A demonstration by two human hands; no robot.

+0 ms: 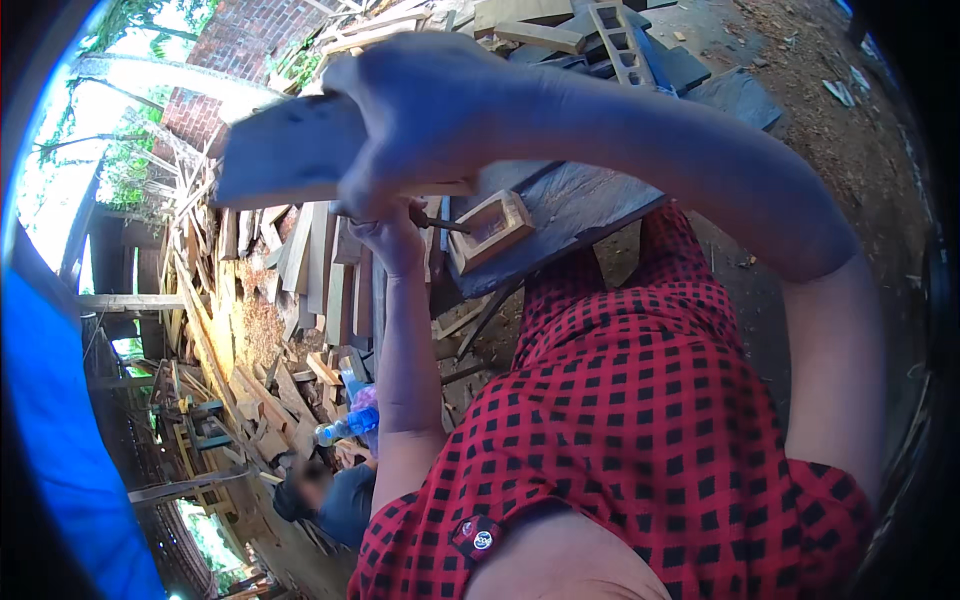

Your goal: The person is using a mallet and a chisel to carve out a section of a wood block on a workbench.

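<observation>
My right hand (420, 115) is raised, its arm arching in from the right. Its fingers are wrapped round one end of a thick wooden block (290, 150), which is slightly blurred. Just below, my left hand (390, 235) is closed on a chisel (445, 224), whose handle is mostly hidden. The chisel's dark shaft points right, its tip at the inside of a small rectangular wooden frame (492, 232). That frame lies on a dark, worn plank bench (590, 205). The wooden block overlaps the top of my left hand in view; I cannot tell whether they touch.
Boards and a ladder-like wooden frame (620, 45) lie piled at the bench's far end. Offcuts and planks (320, 270) crowd the left, near a plastic bottle (345, 427). Another person (345, 500) is at the lower left, beside a blue sheet (70, 450).
</observation>
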